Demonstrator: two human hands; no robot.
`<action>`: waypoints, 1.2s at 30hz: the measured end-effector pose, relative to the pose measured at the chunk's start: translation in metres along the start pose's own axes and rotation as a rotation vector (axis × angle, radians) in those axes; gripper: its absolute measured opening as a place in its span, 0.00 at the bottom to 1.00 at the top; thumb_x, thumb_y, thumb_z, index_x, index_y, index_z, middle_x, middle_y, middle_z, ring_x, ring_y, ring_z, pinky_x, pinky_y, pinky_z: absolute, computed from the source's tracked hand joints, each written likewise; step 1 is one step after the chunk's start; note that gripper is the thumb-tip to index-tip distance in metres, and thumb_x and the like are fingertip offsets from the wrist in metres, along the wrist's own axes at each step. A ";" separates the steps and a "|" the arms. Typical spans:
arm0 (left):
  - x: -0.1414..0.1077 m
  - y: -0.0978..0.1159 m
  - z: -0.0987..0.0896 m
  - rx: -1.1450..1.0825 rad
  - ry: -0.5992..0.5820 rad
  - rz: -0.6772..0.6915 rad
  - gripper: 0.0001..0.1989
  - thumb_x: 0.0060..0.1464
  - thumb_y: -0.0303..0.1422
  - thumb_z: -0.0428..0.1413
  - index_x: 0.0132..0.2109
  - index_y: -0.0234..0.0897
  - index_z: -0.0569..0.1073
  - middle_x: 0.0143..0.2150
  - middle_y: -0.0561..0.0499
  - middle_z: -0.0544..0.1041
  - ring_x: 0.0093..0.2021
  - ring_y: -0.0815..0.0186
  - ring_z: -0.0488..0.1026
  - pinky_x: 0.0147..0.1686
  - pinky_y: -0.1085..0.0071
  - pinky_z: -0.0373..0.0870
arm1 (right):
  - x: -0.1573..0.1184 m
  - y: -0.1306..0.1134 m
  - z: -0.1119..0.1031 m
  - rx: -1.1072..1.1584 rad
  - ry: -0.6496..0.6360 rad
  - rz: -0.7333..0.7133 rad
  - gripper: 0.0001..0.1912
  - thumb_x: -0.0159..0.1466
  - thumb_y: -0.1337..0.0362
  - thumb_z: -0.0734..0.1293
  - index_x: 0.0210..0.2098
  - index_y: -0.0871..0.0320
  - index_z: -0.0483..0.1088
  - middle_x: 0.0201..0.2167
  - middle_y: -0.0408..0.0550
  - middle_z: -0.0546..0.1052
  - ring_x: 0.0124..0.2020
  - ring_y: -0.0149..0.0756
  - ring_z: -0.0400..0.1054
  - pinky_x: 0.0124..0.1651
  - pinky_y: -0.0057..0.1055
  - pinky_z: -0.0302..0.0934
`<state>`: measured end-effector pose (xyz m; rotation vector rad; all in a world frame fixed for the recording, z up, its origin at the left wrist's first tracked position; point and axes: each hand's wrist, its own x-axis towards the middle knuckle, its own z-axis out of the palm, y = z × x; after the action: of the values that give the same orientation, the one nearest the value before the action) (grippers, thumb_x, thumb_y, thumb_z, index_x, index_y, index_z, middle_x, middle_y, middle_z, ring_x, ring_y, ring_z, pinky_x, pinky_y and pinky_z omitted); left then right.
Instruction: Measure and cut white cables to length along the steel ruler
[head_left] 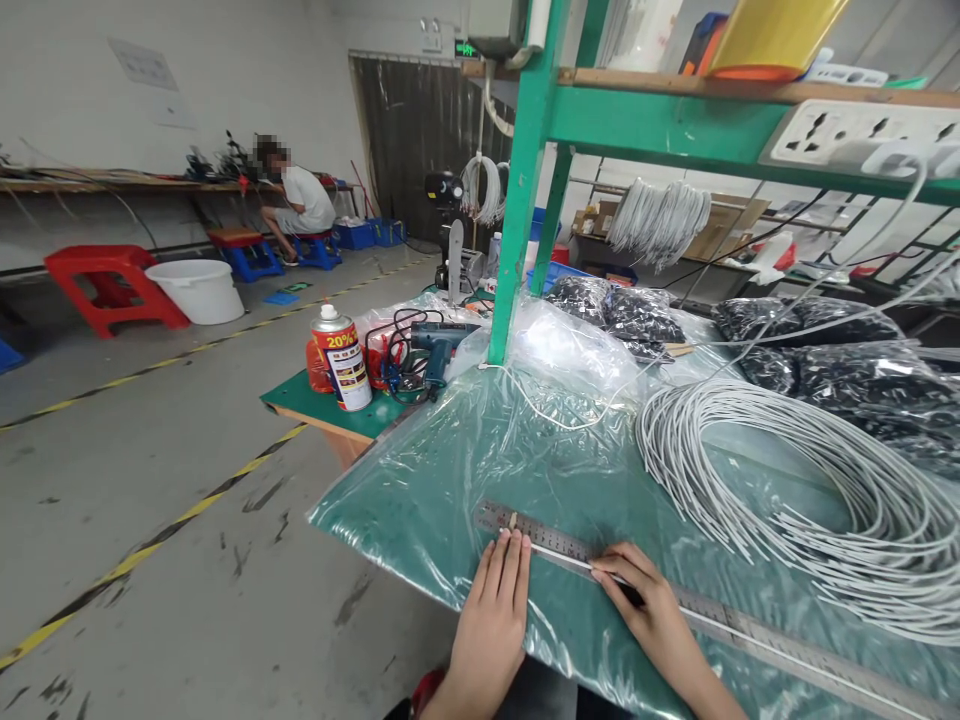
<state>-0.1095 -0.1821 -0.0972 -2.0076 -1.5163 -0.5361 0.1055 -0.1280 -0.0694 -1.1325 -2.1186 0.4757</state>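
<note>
A long steel ruler (750, 630) lies slantwise on clear plastic sheeting (450, 470) that covers the green bench. My left hand (491, 620) rests flat, fingers straight and together, with its fingertips at the ruler's left end. A thin white wire (562, 557) runs along the ruler from those fingertips to my right hand (652, 610), which pinches it against the ruler. Something dark shows under the right fingers; I cannot tell what. Just right of and behind the hands lies a big coil of white cables (825, 500).
A green shelf post (517, 200) rises from the bench, with a power strip (847, 130) above. Bags of black parts (825, 370) sit behind the coil. A spray can (345, 360) and blue power tool (439, 345) stand at the left corner. Across the floor sits a person (300, 205).
</note>
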 end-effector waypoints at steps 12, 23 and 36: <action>0.004 -0.001 -0.002 -0.008 0.011 -0.002 0.31 0.44 0.23 0.47 0.58 0.29 0.64 0.58 0.48 0.70 0.59 0.60 0.64 0.55 0.66 0.66 | -0.016 -0.024 0.012 -0.452 -0.040 -0.260 0.23 0.68 0.60 0.60 0.62 0.51 0.61 0.58 0.51 0.69 0.59 0.47 0.63 0.53 0.43 0.66; 0.003 -0.003 0.006 -0.024 0.035 0.010 0.24 0.54 0.27 0.45 0.58 0.29 0.65 0.57 0.46 0.70 0.59 0.59 0.63 0.57 0.64 0.61 | -0.025 -0.049 0.054 -0.544 -0.023 -0.343 0.47 0.64 0.51 0.62 0.69 0.68 0.34 0.61 0.59 0.63 0.58 0.52 0.65 0.51 0.45 0.68; 0.004 -0.008 0.005 -0.088 0.028 0.041 0.32 0.52 0.25 0.43 0.65 0.26 0.50 0.58 0.44 0.70 0.60 0.58 0.62 0.59 0.63 0.55 | -0.026 -0.045 0.066 -0.486 -0.083 -0.224 0.54 0.48 0.73 0.62 0.69 0.70 0.31 0.66 0.59 0.55 0.64 0.53 0.55 0.59 0.47 0.63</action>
<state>-0.1159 -0.1743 -0.0976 -2.0840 -1.4553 -0.6207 0.0423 -0.1750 -0.0990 -1.1208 -2.4759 -0.1088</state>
